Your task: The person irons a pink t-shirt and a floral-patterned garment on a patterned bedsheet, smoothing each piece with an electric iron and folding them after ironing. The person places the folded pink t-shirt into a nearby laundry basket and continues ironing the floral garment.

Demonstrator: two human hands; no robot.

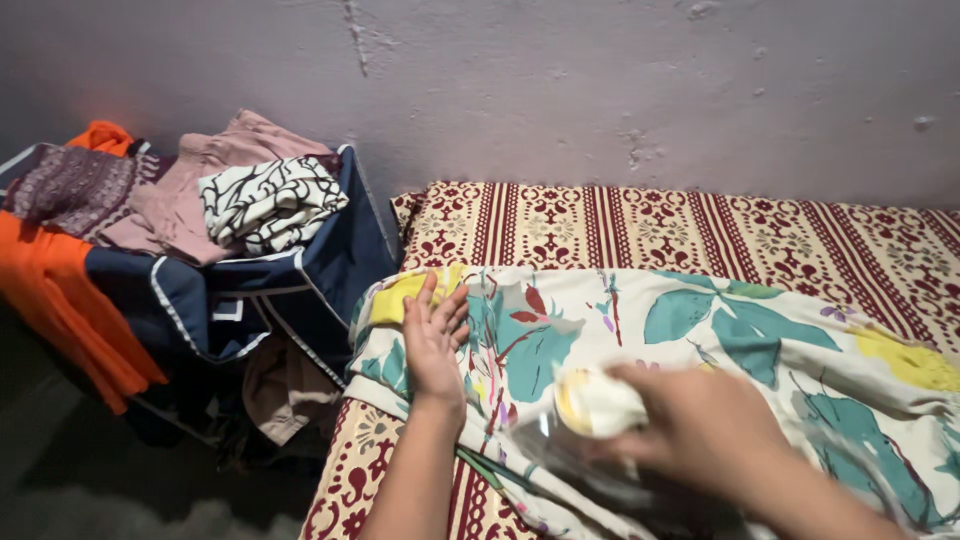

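Note:
My left hand lies flat and open, fingers spread, on the left end of a floral cloth with teal leaves and yellow patches, spread over the mattress. My right hand is blurred and closed around a small pale yellow and white object above the cloth. A clear plastic piece seems to hang below that hand, too blurred to name.
The mattress cover is red and cream patterned, against a grey wall. To the left stands a navy fabric bin piled with clothes: a black and white patterned piece, pink cloth, orange cloth.

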